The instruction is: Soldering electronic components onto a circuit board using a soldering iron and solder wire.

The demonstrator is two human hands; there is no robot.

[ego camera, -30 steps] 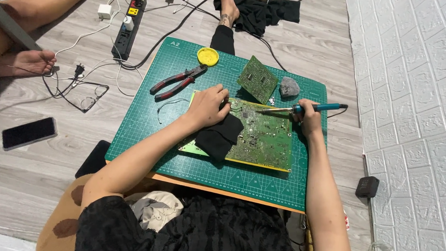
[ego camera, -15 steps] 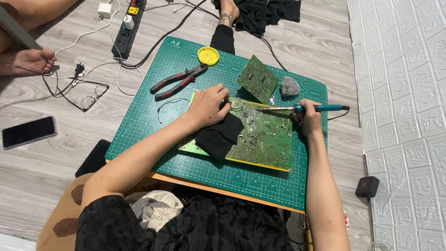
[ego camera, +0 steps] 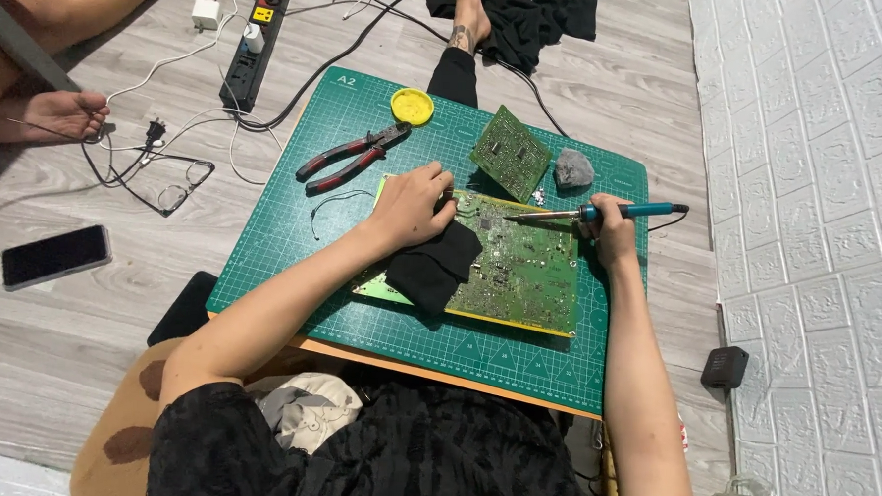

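Far left on the floor: phone (ego camera: 56,256), tangled cables (ego camera: 164,156), power strip (ego camera: 254,48), another person's foot (ego camera: 58,114). On the green mat (ego camera: 291,215) covering the counter: red pliers (ego camera: 350,158), yellow tin lid (ego camera: 412,106), loose black wire (ego camera: 335,205). Nothing has shifted against the frames a second and half a second back: both hands, the board and the iron sit where they were, so this reads as a steady hold on one joint, not a reposition. Left hand (ego camera: 411,206) lies palm-down on the top-left edge of the large board (ego camera: 516,265), grip pressed together, fingers curled over the edge and pinning it, with a black cloth (ego camera: 434,266) just under the wrist on the board; forearm comes in diagonally from lower left. Small board (ego camera: 511,152) leans tilted just beyond, grey wad (ego camera: 573,169) beside it. Right hand (ego camera: 609,236) is at the board's right edge, grip closed around the blue handle of the soldering iron (ego camera: 598,212), shaft held near level and pointing left, tip at the board's upper middle; whether it touches I can't tell. Right forearm runs nearly straight up from the bottom. Black adapter (ego camera: 725,367) on the floor, far right.
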